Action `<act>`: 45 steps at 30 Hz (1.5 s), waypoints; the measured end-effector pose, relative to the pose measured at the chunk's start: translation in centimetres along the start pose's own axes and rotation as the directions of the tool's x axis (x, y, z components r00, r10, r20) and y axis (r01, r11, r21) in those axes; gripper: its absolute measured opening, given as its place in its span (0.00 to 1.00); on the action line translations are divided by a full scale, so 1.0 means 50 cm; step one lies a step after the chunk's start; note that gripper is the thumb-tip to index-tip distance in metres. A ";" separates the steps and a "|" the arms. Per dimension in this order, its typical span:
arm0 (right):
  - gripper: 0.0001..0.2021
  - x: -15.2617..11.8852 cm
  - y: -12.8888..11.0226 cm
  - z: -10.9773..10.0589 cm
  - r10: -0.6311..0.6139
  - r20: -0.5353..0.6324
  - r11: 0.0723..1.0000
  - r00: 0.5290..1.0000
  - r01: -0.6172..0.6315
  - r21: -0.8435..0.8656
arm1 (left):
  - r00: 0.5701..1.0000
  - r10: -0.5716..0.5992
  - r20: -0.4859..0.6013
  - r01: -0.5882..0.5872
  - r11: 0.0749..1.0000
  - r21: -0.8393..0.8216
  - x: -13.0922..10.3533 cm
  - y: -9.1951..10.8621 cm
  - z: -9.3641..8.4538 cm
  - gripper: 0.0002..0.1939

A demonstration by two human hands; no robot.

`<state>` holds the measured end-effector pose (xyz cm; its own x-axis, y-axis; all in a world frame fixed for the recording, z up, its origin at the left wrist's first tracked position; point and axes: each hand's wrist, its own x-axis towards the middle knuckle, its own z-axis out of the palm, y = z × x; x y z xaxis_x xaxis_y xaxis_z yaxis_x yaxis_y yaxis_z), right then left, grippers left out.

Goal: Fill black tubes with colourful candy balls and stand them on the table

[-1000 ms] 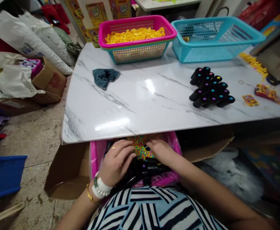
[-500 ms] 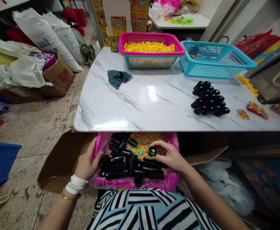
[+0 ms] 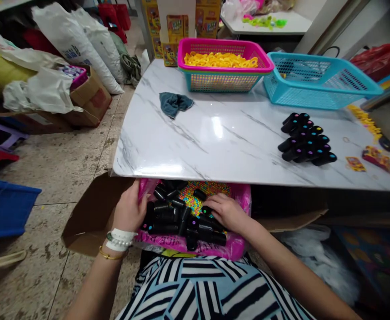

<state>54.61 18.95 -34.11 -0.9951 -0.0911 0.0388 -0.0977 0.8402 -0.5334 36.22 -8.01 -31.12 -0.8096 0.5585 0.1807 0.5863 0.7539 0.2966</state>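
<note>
A pink basket (image 3: 238,249) lined with clear plastic sits at my lap, partly under the table edge. Inside it lie small multicoloured beads (image 3: 191,198) and several black cylinders (image 3: 165,214), some with coloured dots on their ends. My left hand (image 3: 131,208) grips the basket's left rim, fingers closed round the plastic and rim. Over the right part of the basket, my right hand (image 3: 226,212) has its fingers curled down at a black cylinder with a green dot (image 3: 206,210). Its fingertips are partly hidden among the cylinders.
On the marbled table (image 3: 195,155) stand a cluster of black cylinders (image 3: 306,140), a grey-blue cloth (image 3: 174,104), a pink basket of yellow rings (image 3: 226,69) and a blue basket (image 3: 301,95). An open cardboard box (image 3: 81,218) is at the lower left.
My right hand has lowered the green-dotted cylinder onto the others in the basket. My left hand has slid up along the rim. The view has shifted slightly, so the table things appear further right.
</note>
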 end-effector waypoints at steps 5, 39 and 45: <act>0.19 -0.017 0.021 -0.008 0.083 -0.170 0.974 0.982 -0.043 0.225 | 0.927 0.207 -0.312 -0.233 0.971 -0.046 -0.027 0.048 -0.024 0.24; 0.08 -0.021 0.044 -0.200 0.454 -0.811 0.881 0.368 -0.319 0.349 | 0.739 0.669 0.084 -0.489 0.617 -0.617 0.380 0.532 0.112 0.12; 0.24 -0.116 0.107 -0.219 0.341 -0.933 0.805 0.113 -0.549 0.228 | 0.814 0.570 0.110 -0.442 0.732 -0.519 0.469 0.649 0.187 0.13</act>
<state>59.69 29.85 -27.95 -0.1607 0.7752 0.6109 0.4708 0.6042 -0.6429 36.54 32.77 -26.01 -0.3219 0.9226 0.2126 0.7714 0.1254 0.6239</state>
